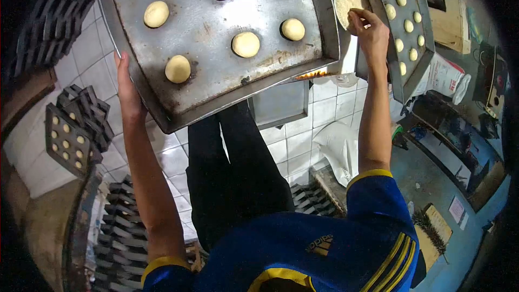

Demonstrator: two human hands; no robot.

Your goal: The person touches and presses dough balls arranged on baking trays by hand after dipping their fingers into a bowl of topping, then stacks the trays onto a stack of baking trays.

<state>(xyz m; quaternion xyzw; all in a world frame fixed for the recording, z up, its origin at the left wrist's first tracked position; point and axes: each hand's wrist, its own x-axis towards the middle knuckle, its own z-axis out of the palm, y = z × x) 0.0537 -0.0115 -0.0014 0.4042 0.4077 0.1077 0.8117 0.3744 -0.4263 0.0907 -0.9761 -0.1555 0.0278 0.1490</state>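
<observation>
A large metal tray (pixel 205 32) with several round pale dough balls (pixel 246 44) spreads across the top of the view. My left hand (pixel 128 89) grips its lower left side wall, thumb on the outer edge. Right of the tray, a round bowl (pixel 341 1) holds pale crumbs or grains. Over the bowl's right part is my right hand (pixel 368 30), its fingertips pinched together at the crumbs; anything between them is too small to make out.
A second tray of dough balls (pixel 405 70) stands at the right. Another loaded tray (pixel 60 148) sits at the left beside stacked dark trays (pixel 84 108). A white sack (pixel 339 148) lies below, on the tiled floor side.
</observation>
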